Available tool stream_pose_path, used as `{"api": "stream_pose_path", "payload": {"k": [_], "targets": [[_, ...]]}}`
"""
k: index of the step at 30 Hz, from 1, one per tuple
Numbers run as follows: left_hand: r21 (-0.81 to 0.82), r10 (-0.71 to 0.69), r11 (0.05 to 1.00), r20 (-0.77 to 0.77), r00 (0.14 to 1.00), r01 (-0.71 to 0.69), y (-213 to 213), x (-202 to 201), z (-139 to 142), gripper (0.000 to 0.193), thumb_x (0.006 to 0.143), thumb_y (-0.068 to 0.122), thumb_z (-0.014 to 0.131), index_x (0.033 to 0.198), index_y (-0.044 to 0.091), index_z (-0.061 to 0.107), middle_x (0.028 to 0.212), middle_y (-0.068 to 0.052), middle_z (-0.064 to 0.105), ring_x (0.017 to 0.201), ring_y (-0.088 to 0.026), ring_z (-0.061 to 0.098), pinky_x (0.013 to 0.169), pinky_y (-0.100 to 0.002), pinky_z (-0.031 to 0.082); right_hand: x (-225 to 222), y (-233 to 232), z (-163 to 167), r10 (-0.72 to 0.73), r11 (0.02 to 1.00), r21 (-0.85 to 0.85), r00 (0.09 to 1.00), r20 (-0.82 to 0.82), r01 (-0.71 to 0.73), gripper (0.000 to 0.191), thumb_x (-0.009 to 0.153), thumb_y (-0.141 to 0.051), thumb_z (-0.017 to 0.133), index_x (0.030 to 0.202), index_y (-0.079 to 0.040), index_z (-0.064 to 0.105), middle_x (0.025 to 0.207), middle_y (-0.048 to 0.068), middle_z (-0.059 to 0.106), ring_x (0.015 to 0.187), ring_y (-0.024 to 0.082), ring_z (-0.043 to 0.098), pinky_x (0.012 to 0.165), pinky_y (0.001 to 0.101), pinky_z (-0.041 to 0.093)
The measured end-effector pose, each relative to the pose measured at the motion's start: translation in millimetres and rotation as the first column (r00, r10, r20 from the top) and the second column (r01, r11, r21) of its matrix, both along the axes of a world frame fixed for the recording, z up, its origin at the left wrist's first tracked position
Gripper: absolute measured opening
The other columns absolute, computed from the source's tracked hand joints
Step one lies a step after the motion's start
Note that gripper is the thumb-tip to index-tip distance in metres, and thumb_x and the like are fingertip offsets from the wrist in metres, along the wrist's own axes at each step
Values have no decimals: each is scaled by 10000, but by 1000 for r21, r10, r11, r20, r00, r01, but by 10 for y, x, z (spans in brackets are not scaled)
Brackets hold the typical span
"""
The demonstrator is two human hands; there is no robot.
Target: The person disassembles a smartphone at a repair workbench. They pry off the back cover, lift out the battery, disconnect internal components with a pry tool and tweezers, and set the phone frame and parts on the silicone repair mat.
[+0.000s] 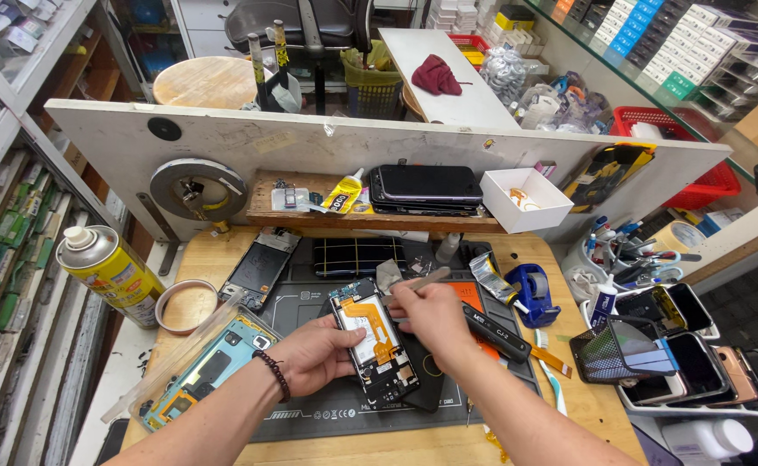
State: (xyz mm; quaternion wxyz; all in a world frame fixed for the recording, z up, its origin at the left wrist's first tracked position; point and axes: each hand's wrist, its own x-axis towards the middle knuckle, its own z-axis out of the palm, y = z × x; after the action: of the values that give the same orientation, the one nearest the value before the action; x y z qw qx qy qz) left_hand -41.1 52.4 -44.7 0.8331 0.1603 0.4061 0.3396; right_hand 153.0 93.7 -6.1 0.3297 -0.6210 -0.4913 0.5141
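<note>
An opened phone [374, 341] with its back off shows an orange flex cable and dark boards; it lies tilted over a dark work mat [310, 423]. My left hand [314, 352] grips the phone's left edge, a bead bracelet on the wrist. My right hand [435, 315] holds a thin metal tool [422, 280] whose tip rests at the phone's upper right corner.
A light-blue phone frame [210, 367] lies at the left, a yellow spray can [111, 269] and tape roll [185, 306] beyond it. A black tool [495, 332], blue tape dispenser [530, 289] and mesh basket [607, 349] with phones sit right. A wooden shelf [310, 211] holds stacked phones.
</note>
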Motion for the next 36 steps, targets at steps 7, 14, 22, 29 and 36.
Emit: {"api": "stream_pose_path", "payload": {"k": [7,14,22,29,36], "targets": [[17,-19,1000,-20,1000,20,-3,-8,22,271,991,90,558,1250,56,631,1205,-123,741,1084,-242,730,996,-435,592,-108,-96,202,1,964,253,951,310,-83,266,888,-289,691,962,-51,785,815,135,793,759,243,783,711,355,578],[19,6,1000,-194,981,-2,61,137,62,253,998,92,540,1234,59,627,1156,-126,751,1018,-263,750,919,-478,618,-19,-320,256,-15,698,617,854,520,-363,192,956,-198,620,978,-56,746,916,169,763,838,328,715,726,399,556],[66,-46,997,-73,996,51,-21,52,178,278,989,101,563,1261,67,612,1166,-114,746,1033,-235,746,920,-451,619,194,57,209,-23,1000,8,980,-197,25,276,893,-81,537,1081,-17,728,816,-18,759,485,75,424,432,259,337],[136,-97,985,-91,991,109,-57,69,415,301,971,92,588,1271,88,612,1157,-90,738,1031,-228,735,912,-443,612,165,-117,249,39,995,-79,978,-205,-56,175,876,-188,751,969,-40,754,708,-26,634,463,41,403,400,227,273],[112,-12,993,-88,996,22,-154,65,537,301,948,104,603,1242,38,612,1157,-116,737,1057,-247,732,903,-461,623,163,-126,332,111,987,-92,974,-195,-131,220,904,-244,742,1003,-48,754,709,-25,605,478,29,399,408,223,271]]}}
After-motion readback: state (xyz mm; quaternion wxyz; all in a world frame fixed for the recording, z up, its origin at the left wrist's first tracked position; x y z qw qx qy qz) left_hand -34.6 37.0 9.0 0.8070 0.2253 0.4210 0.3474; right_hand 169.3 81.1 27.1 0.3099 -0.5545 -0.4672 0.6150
